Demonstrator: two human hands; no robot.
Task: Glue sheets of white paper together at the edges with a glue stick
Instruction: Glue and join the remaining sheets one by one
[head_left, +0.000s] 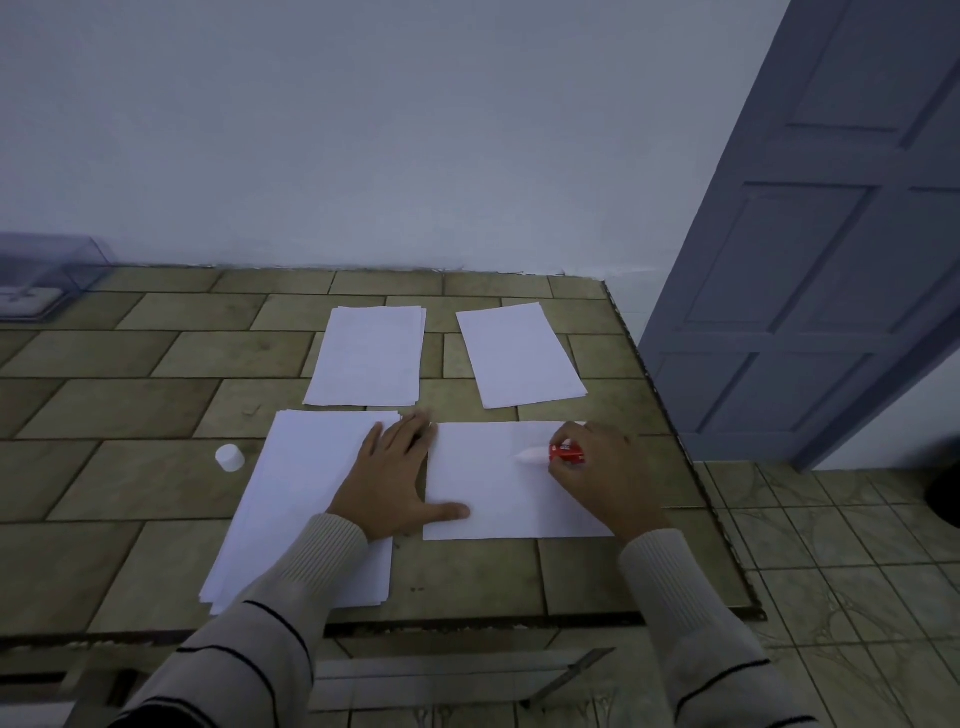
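Hands first: the left hand (395, 478) lies palm down with its fingers straight and spread. Its thumb presses the near-left part of a single white sheet (498, 504), while its fingers reach away across the right edge of the near stack (296, 499) of paper. The right hand (597, 467) has its fingers curled round a red glue stick (553, 453). It holds the stick low over the far-right part of that same sheet, with the white tip pointing left; the tip is blurred, so I cannot tell whether it touches the paper. Both forearms come in from the near edge in cream ribbed sleeves with thin dark stripes, the left angled to the right and the right angled to the left. A blue-grey panelled door (810, 260) stands at the right against a pale wall. The bench (130, 467) is tiled in olive-brown slabs, and a tiled floor (831, 545) shows beyond its right edge. At the far left of the bench sits a clear plastic box (41, 280). Further back lie a second stack (369, 358) of white paper and, to its right and apart from it, a slightly turned lone sheet (519, 356). A small white cap (229, 457) stands on the bench just left of the near stack.
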